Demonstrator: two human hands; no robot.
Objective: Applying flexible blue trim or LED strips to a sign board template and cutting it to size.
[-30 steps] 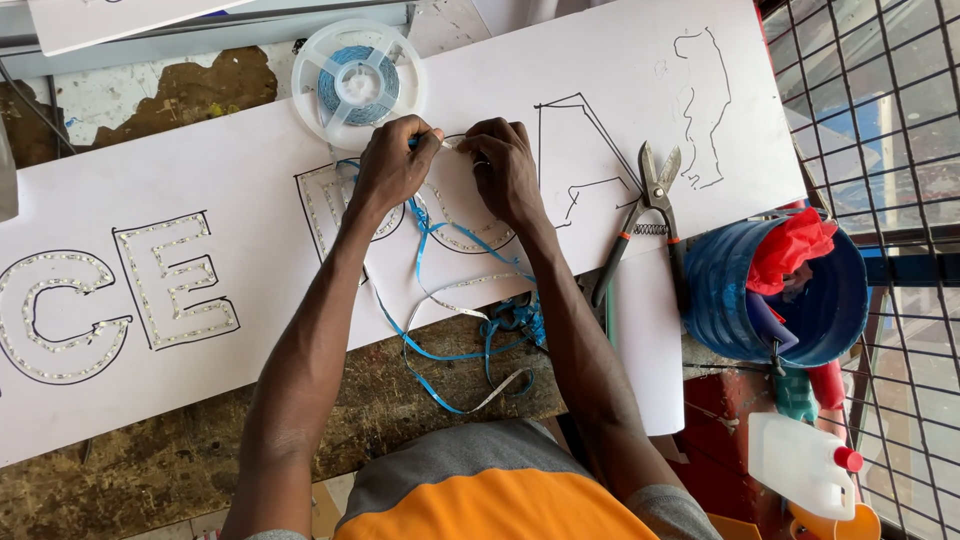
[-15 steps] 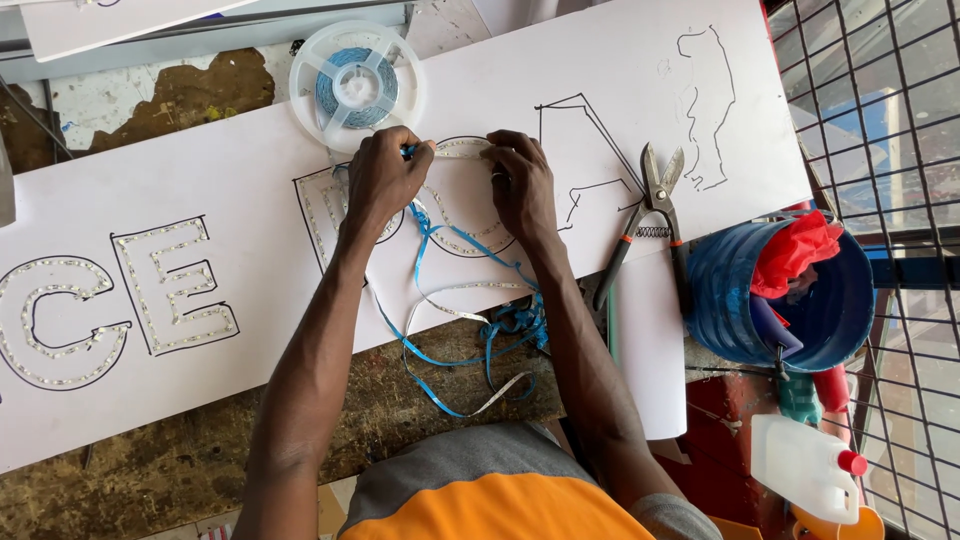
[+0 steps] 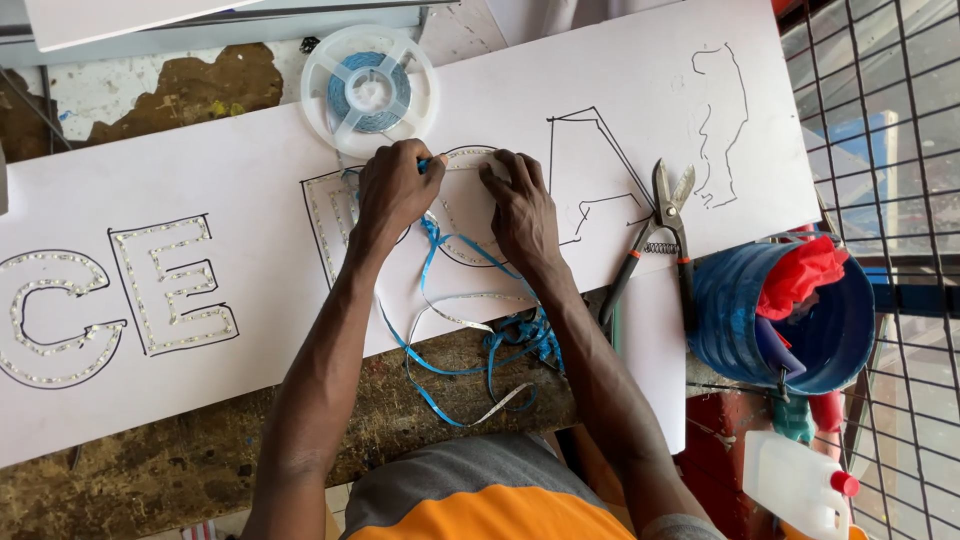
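Note:
A long white board (image 3: 640, 80) lies across a worn workbench, with large outlined letters drawn on it. Two letters at the left are filled with rows of small white lights (image 3: 170, 285). My left hand (image 3: 395, 190) pinches a thin blue-backed light strip (image 3: 440, 300) against the round letter outline in the middle. My right hand (image 3: 520, 205) presses flat on the same outline just to the right. Loose strip trails in blue and white loops off the board's near edge toward my lap.
A clear reel of blue strip (image 3: 368, 90) rests on the board above my hands. Metal snips (image 3: 665, 225) lie to the right. A blue bucket (image 3: 740, 320) with a red rag, a white bottle (image 3: 795, 485) and a wire grid (image 3: 890, 150) stand at the right.
Both hands have slid a little along the round outline, the left one now pinching the strip near its top. The board and tools have not moved.

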